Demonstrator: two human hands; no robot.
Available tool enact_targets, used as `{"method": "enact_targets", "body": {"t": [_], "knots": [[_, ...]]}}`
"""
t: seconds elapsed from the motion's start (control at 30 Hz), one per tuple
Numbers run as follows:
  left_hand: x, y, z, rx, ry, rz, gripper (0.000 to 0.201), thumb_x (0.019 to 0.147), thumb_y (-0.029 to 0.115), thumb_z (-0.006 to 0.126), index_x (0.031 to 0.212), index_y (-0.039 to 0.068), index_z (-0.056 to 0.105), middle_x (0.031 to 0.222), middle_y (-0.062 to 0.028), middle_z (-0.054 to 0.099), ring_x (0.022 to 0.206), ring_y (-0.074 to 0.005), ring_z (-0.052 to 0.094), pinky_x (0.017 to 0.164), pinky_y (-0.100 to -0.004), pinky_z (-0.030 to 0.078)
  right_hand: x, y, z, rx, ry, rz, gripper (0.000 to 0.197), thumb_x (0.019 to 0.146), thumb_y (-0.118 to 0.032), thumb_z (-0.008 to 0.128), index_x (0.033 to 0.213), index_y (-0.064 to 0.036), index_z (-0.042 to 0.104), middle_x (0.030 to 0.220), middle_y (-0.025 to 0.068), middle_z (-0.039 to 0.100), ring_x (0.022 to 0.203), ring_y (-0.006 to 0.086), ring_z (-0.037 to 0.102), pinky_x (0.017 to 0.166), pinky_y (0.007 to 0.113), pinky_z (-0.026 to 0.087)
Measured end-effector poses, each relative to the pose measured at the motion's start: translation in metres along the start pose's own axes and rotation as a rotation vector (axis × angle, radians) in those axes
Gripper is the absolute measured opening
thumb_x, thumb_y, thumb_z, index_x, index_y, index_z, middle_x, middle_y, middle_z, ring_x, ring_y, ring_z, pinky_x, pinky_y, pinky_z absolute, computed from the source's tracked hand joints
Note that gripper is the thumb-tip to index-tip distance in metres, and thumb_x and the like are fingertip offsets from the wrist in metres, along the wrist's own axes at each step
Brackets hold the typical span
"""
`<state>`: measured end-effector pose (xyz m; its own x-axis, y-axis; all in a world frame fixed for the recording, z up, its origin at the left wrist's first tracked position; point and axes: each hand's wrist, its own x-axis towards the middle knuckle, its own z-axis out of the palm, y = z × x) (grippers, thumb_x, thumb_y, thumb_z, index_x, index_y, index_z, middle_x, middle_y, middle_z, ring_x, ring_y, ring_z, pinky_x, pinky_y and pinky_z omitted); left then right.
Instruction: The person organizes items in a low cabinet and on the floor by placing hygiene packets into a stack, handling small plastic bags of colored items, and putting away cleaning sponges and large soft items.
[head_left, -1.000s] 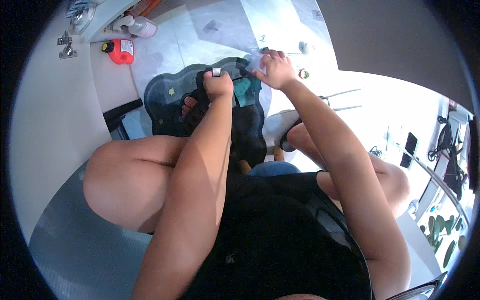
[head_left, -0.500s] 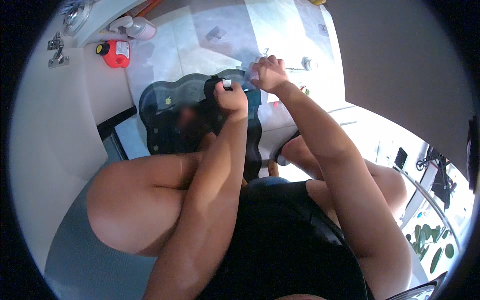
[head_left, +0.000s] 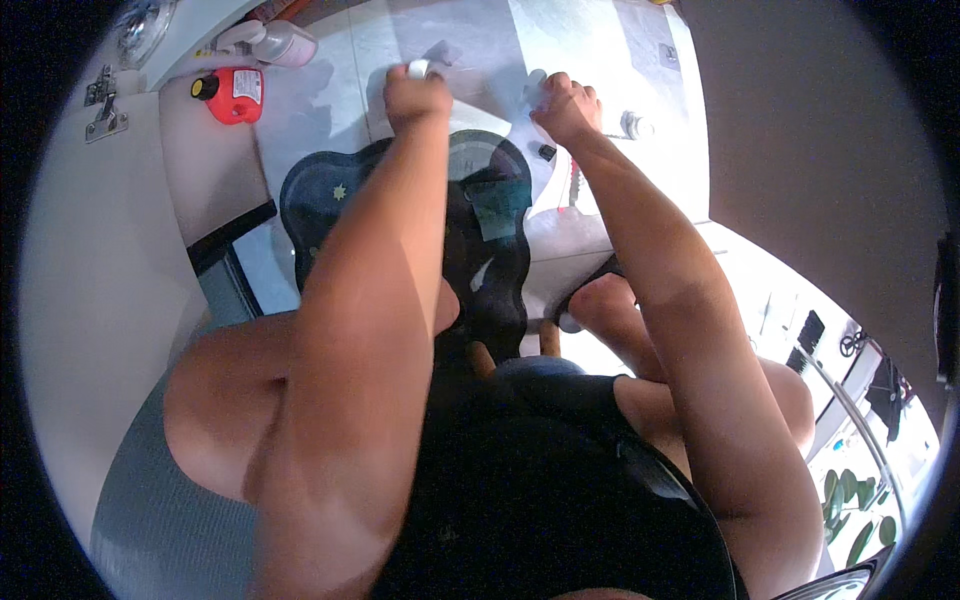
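My left hand [head_left: 418, 102] is closed round a small white object [head_left: 418, 69], whose end shows above the fingers; its kind is unclear. It is over the pale tiled surface, beyond the dark wavy-edged mat [head_left: 310, 195]. A pale wedge-shaped patch [head_left: 480, 118] lies beside that hand; I cannot tell if it is an object. My right hand [head_left: 568, 110] is to the right, its fingers curled against a clear, see-through thing [head_left: 538, 92], mostly hidden. Just below it lies a small black piece [head_left: 547, 152]. A dark green flat piece [head_left: 497, 208] rests on the mat's right part.
At the far left stand a red jug with a black-and-yellow cap [head_left: 236, 95] and a spray bottle [head_left: 285, 44]. A white cabinet door [head_left: 110, 230] with a metal hinge borders the left. A clear roundish item [head_left: 637, 125] lies right of my right hand. A grey panel [head_left: 820, 150] blocks the right.
My left hand has moved away from me and to the left, off the mat; the black thing beside it no longer shows there. My right hand has shifted slightly farther away and right.
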<state>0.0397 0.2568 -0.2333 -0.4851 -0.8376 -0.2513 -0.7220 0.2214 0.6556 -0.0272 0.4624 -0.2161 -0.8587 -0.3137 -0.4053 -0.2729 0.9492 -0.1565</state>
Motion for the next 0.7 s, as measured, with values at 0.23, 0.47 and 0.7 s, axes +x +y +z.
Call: {"method": "enact_targets", "body": {"t": [0.23,0.47,0.7], "knots": [[0.063,-0.022,-0.006,0.581,-0.311,0.465,0.049,0.085,0.04,0.072,0.126,0.012,0.07,0.12,-0.0136,0.074,0.111,-0.039,0.069,0.095,-0.0481,0.055,-0.033,0.003,0.01,0.459,0.104,-0.133,0.063,0.081,-0.022,0.085,0.136,-0.0097,0.057,0.124,0.0188,0.064,0.12,0.0336,0.064,0.105,0.04,0.051],[0.011,-0.023,0.007,0.15,-0.539,0.326,0.045,0.084,0.042,0.076,0.112,0.007,0.074,0.099,-0.01,0.076,0.085,-0.0205,0.071,0.076,-0.0373,0.056,-0.075,0.011,0.019,1.666,-0.14,0.377,0.052,0.084,-0.01,0.086,0.128,-0.0055,0.057,0.123,0.0099,0.068,0.108,0.0221,0.066,0.09,0.036,0.054],[-0.075,-0.02,-0.038,-0.072,-1.299,-0.107,0.018,0.09,0.032,0.073,0.095,0.016,0.066,0.074,0.0067,0.054,0.064,-0.0075,0.05,0.05,-0.0273,0.037,-0.124,0.017,0.031,1.623,-0.199,0.446,0.071,0.082,-0.014,0.089,0.138,-0.003,0.047,0.118,0.0113,0.069,0.101,0.0203,0.066,0.079,0.034,0.051]]}}
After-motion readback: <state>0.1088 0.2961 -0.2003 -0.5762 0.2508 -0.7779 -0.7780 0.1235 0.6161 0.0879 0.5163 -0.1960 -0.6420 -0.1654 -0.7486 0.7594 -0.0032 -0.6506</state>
